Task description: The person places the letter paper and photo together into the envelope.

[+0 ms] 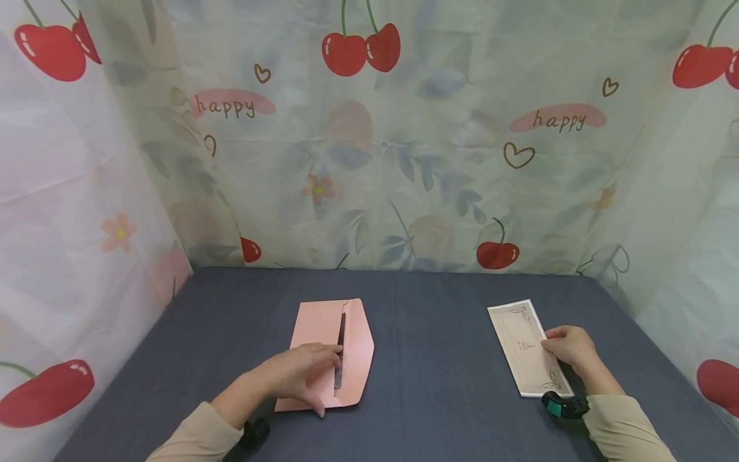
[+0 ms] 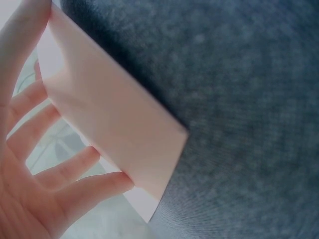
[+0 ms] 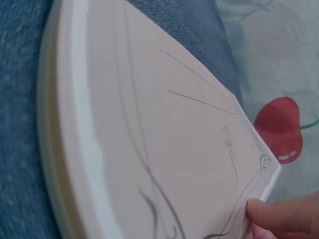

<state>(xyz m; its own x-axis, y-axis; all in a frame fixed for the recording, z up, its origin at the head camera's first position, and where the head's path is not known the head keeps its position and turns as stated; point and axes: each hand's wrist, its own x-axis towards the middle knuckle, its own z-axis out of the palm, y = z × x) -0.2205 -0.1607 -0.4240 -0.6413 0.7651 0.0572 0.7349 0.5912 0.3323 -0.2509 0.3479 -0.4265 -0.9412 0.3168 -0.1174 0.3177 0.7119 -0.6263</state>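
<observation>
A pink envelope (image 1: 314, 321) lies on the table left of the middle, its flap (image 1: 360, 353) unfolded to the right and a dark slit showing along its mouth. My left hand (image 1: 303, 372) rests over the envelope, fingertips at the slit and thumb near the front edge. In the left wrist view, fairly straight fingers (image 2: 70, 169) touch the envelope's edge (image 2: 114, 114). To the right, my right hand (image 1: 573, 350) pinches the right edge of a cream card (image 1: 519, 350) with ornamented corners and small print. The right wrist view shows the card (image 3: 149, 99) close up, with its thick edge.
The dark blue-grey tablecloth (image 1: 427, 359) covers the table. Behind and at both sides hang pale curtains (image 1: 381, 128) printed with cherries, hearts and "happy". A black wrist strap (image 1: 566, 405) sits at my right wrist.
</observation>
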